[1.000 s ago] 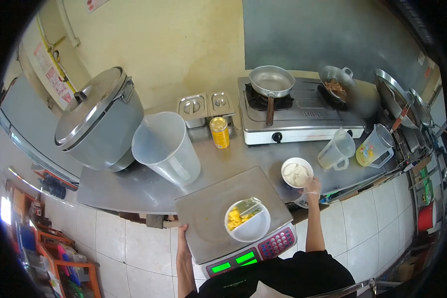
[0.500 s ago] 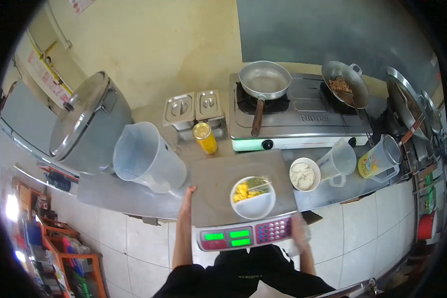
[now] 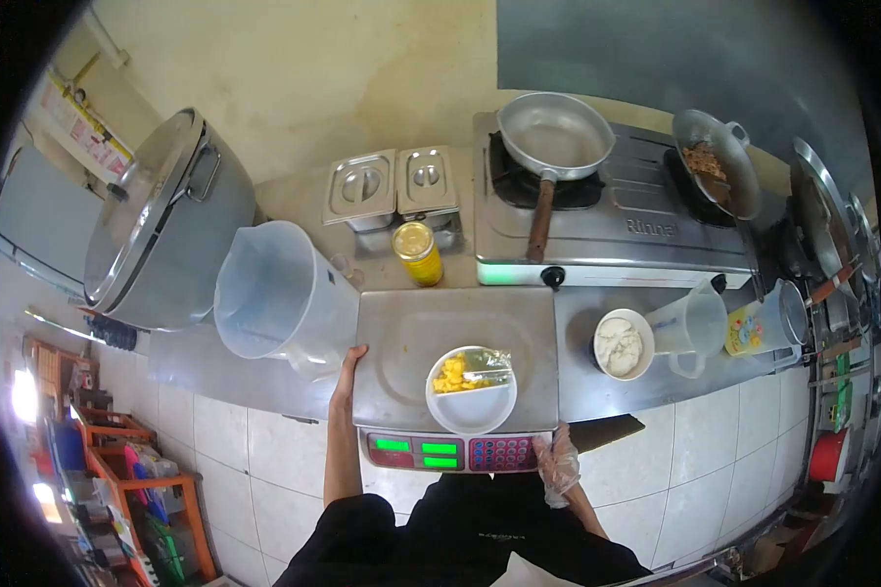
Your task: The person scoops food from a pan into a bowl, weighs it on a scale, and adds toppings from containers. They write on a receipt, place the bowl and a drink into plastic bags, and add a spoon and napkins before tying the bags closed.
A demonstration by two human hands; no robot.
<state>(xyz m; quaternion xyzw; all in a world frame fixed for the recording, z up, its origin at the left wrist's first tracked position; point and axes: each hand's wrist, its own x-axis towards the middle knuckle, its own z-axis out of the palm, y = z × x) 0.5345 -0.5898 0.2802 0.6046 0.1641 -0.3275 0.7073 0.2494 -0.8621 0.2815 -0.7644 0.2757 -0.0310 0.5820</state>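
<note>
A digital scale with a steel plate and lit green readouts lies across the counter's front edge. On its plate rests a white divided bowl with yellow food pieces and a small clear packet in it. My left hand, bare, grips the scale's left side, its fingers partly hidden. At the front right corner, my right hand wears a clear plastic glove and holds the scale beside the keypad.
Behind the scale stand a yellow can and lidded steel containers. A large plastic jug and big pot are left. Right are a bowl of white food, a clear jug and a stove with pans.
The scale has shifted left along the counter and turned straighter, bowl still on it. A wider gap separates it from the bowl of white food. My view has shifted too.
</note>
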